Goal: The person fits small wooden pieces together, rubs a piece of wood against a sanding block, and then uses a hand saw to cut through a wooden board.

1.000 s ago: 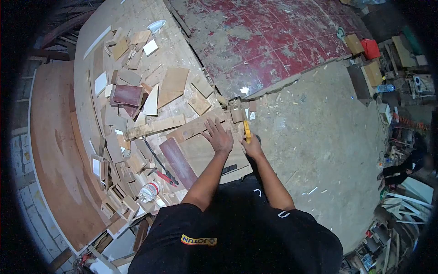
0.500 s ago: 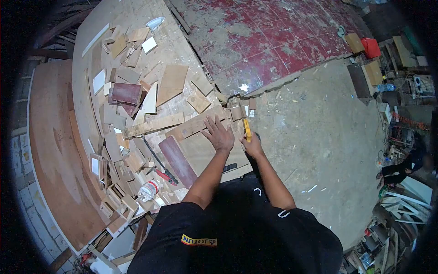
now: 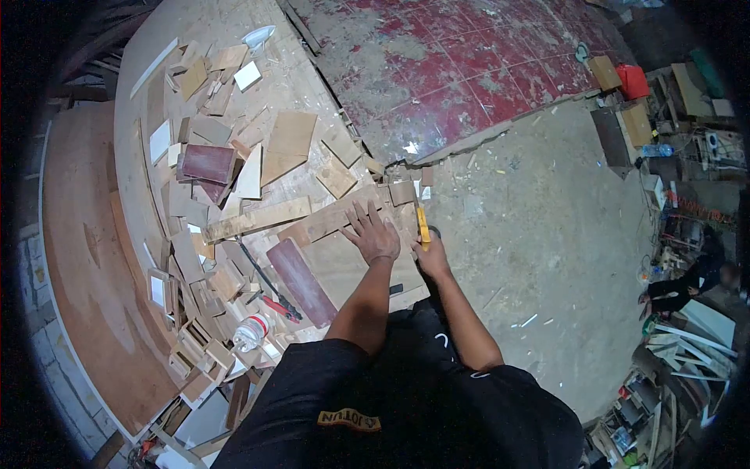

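My left hand [image 3: 372, 238] lies flat with fingers spread on a wooden board [image 3: 322, 220], pressing it against the worktable. My right hand [image 3: 432, 258] is closed around the handle of a yellow-handled saw [image 3: 423, 227] at the table's right edge. Its far end meets the board's end by a short brown wood piece [image 3: 401, 192]; the blade is hard to make out. Under and beside the board lies a wide pale panel [image 3: 344, 262]. A reddish-brown strip [image 3: 301, 283] rests left of my left forearm.
Wood offcuts [image 3: 287, 144] cover the worktable's left side. Red-handled pliers [image 3: 281, 307] and a clear plastic bottle [image 3: 250, 333] lie near my left elbow. A raised red-tiled floor [image 3: 469, 70] is ahead. Across the concrete floor [image 3: 547, 234], a person [image 3: 687, 285] sits at far right.
My right hand and the saw have shifted slightly back toward me. My left hand stays spread on the board. The whole view has drifted a little.
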Demonstrator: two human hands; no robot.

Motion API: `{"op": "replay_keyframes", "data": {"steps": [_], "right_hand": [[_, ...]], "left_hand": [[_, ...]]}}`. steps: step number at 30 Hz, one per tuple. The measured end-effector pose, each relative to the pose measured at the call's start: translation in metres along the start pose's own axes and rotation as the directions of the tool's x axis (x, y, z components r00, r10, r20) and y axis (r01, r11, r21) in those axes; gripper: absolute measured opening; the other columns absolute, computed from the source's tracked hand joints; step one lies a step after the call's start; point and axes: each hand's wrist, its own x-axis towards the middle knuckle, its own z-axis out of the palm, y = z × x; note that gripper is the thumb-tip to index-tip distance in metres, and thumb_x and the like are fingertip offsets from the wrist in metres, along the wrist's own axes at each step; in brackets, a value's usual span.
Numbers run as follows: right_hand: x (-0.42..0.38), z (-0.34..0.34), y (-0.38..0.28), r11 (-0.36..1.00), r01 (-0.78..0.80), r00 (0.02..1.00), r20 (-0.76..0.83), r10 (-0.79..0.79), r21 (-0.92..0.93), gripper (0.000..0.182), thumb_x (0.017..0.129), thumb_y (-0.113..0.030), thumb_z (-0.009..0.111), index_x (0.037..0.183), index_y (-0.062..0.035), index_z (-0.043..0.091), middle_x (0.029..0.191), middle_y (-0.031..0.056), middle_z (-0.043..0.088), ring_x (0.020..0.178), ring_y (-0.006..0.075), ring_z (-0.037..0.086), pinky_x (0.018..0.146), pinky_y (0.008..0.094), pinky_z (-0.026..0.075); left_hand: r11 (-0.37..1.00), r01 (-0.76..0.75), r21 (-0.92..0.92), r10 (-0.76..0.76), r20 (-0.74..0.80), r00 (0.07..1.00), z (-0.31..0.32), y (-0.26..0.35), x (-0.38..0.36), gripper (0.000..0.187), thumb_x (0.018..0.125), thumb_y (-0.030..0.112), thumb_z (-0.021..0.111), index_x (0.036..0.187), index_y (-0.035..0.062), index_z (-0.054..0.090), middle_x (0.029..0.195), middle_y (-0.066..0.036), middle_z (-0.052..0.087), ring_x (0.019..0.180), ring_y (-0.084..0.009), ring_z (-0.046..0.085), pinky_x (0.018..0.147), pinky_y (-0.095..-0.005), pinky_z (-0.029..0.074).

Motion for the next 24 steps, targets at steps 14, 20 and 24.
{"op": "replay_keyframes", "data": {"steps": [14,20,24], "right_hand": [[-0.123,-0.037,-0.075,0.983,0.102,0.984,-0.131,-0.123,-0.156,0.023,0.085,-0.021,0.066,0.078,-0.0016,0.054,0.066,0.0199,0.057,0.062,0.0349,0.062,0.056,0.0410,0.047],[-0.159,-0.033,-0.069,0.969,0.236,0.970,-0.041,-0.240,-0.074,0.018,0.086,-0.016,0.065,0.079,-0.0030,0.055,0.068,0.0165,0.057,0.061,0.0345,0.061,0.055,0.0376,0.047],[-0.173,-0.035,-0.063,0.968,0.243,0.970,0.009,-0.243,-0.053,0.016,0.083,-0.015,0.068,0.080,-0.0044,0.056,0.067,0.0159,0.057,0.061,0.0342,0.060,0.055,0.0378,0.047]], "left_hand": [[0.999,-0.026,0.047,0.025,0.027,0.999,-0.003,0.001,0.002,0.069,0.090,0.031,0.048,0.150,0.0171,0.017,0.157,-0.015,0.003,0.144,-0.0406,0.002,0.107,-0.0678,0.004],[0.996,-0.029,0.088,0.027,0.023,0.999,0.006,-0.002,0.004,0.072,0.090,0.031,0.050,0.151,0.0197,0.013,0.157,-0.014,0.002,0.144,-0.0397,0.002,0.107,-0.0674,0.002],[0.995,-0.036,0.096,0.035,0.009,0.999,0.008,-0.002,0.003,0.073,0.090,0.032,0.051,0.151,0.0206,0.012,0.157,-0.013,0.003,0.143,-0.0396,0.004,0.107,-0.0678,0.002]]}}
